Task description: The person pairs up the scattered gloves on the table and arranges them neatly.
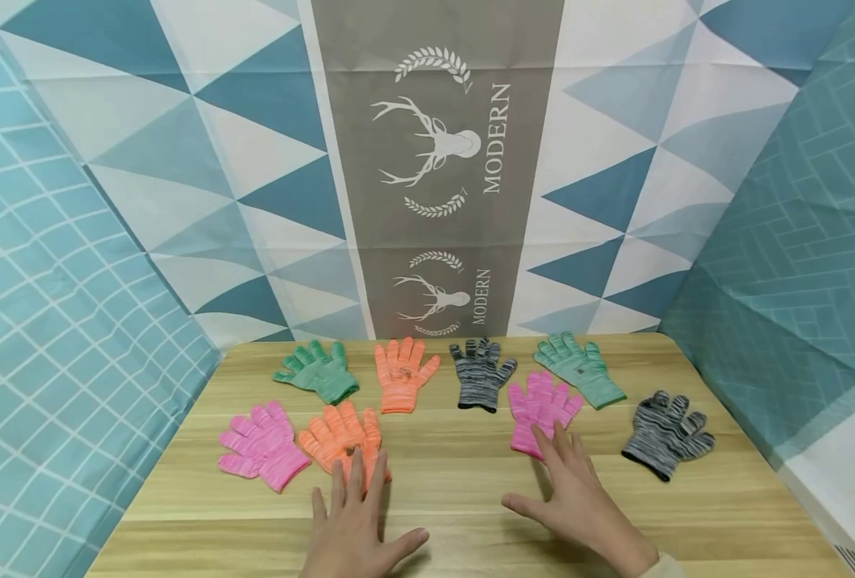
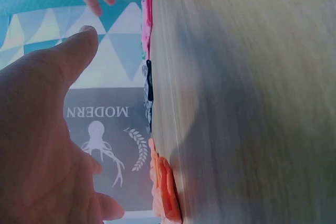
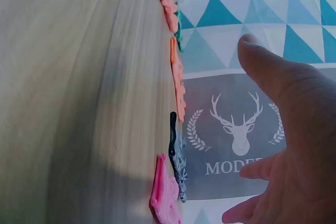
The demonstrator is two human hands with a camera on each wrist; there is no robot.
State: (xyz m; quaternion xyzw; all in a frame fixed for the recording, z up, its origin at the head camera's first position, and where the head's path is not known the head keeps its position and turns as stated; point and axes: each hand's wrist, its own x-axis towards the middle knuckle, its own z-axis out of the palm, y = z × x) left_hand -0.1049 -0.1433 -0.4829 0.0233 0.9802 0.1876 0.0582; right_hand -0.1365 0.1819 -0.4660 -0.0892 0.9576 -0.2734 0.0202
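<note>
Several knitted gloves lie flat on the wooden table. My left hand [image 1: 355, 526], fingers spread, is over the table beside the near orange glove [image 1: 344, 440], its fingertips overlapping that glove in the head view. My right hand [image 1: 579, 502] hovers with fingers extended just below the near pink glove [image 1: 540, 409]. Both hands hold nothing. At the left lies another pink glove [image 1: 264, 445]. Along the back are a green glove [image 1: 319, 371], a second orange glove [image 1: 402, 376], a grey-black glove [image 1: 481, 376] and another green glove [image 1: 582, 369]. A second grey-black glove [image 1: 665, 435] lies at the right.
The wooden tabletop [image 1: 449, 490] ends at a patterned backdrop [image 1: 441, 160] with deer heads and "MODERN" lettering. Blue tile-patterned sheets, a left one [image 1: 59, 321] and a right one [image 1: 795, 241], flank the table.
</note>
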